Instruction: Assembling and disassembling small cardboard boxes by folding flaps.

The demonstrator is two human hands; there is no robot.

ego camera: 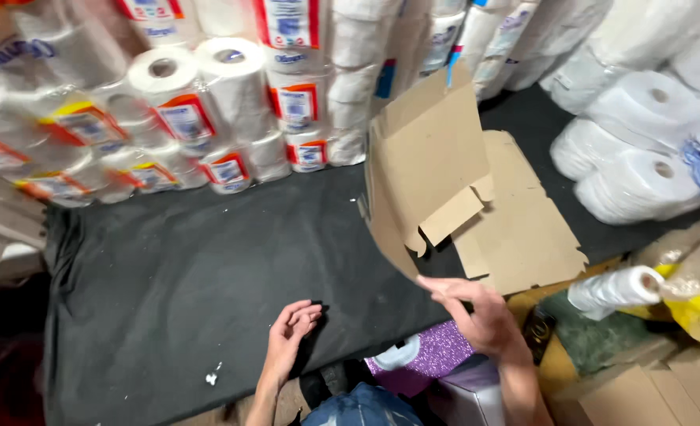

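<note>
Right hand [484,315] grips the flat cardboard blank [425,170], lifting it upright. Left hand [291,331] rests open on the black bench [176,268]. Folding the flaps probably needs both hands.

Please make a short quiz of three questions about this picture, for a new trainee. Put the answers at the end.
1. True or false: the right hand holds up a flat cardboard box blank by its lower edge.
2. What does the left hand rest on?
A. the black cloth
B. a roll of paper
C. a cardboard sheet
3. What kind of goods is stacked behind the black cloth?

Key
1. True.
2. A. The left hand lies open on the black cloth and holds nothing.
3. Wrapped packs of white paper rolls. A second cardboard blank lies flat on the cloth.
</note>
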